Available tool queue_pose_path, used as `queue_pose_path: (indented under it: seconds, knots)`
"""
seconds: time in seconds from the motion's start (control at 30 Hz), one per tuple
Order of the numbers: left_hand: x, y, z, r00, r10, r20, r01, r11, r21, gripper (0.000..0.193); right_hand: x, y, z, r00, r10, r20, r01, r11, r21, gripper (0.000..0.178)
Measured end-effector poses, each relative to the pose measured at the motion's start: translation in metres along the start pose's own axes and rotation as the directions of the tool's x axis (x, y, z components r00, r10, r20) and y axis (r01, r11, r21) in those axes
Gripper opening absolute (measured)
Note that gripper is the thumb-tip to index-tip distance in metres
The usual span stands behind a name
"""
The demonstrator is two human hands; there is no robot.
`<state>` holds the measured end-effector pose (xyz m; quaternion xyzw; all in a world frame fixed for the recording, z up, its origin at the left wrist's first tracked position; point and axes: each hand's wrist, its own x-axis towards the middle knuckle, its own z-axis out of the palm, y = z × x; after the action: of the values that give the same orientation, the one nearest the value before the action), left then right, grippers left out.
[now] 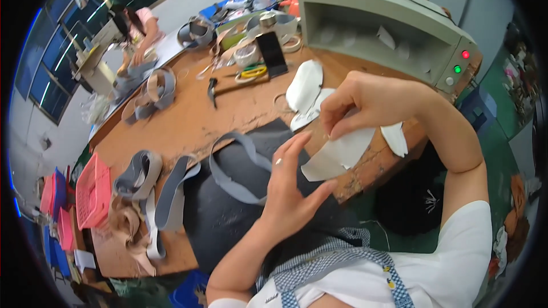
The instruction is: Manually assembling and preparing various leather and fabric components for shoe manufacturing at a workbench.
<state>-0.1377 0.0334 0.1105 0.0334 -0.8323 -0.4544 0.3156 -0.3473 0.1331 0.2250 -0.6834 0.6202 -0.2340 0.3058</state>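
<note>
My left hand point(290, 194) is open, thumb and fingers apart, with a ring on one finger. It hovers beside a thin off-white cut piece point(341, 154) at the table's near edge. My right hand point(368, 102) is closed in a pinch at the upper edge of that piece. What lies between its fingertips is too small to tell. Under and left of my left hand is a dark grey sheet point(208, 217), with a loop of grey strip point(225, 179) resting on it. White shaped pieces point(304, 88) lie beyond my right hand, and another white piece point(394, 138) is below its wrist.
A grey-green open-fronted box with lit buttons point(385, 23) stands at the back right. A hammer point(213, 92), yellow-handled scissors point(253, 72) and a black phone-like slab point(272, 54) lie on the wooden table. Curled strips point(137, 177) and a pink basket point(94, 191) are left. Another person point(145, 31) works at the far left.
</note>
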Motion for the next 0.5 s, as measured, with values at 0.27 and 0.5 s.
queue_pose_path:
  seconds: [0.27,0.5]
  knots:
    - [-0.064,-0.028,0.001,0.838,-0.532,0.121,0.489,0.634,-0.599,0.014,0.001,0.083,0.11,0.935,0.266,-0.233,0.08,0.484,0.872,0.055]
    - [-0.1,-0.031,0.007,0.831,-0.549,0.087,0.5,0.671,-0.547,0.023,-0.018,0.061,0.233,0.931,0.352,-0.093,0.014,0.222,0.975,0.063]
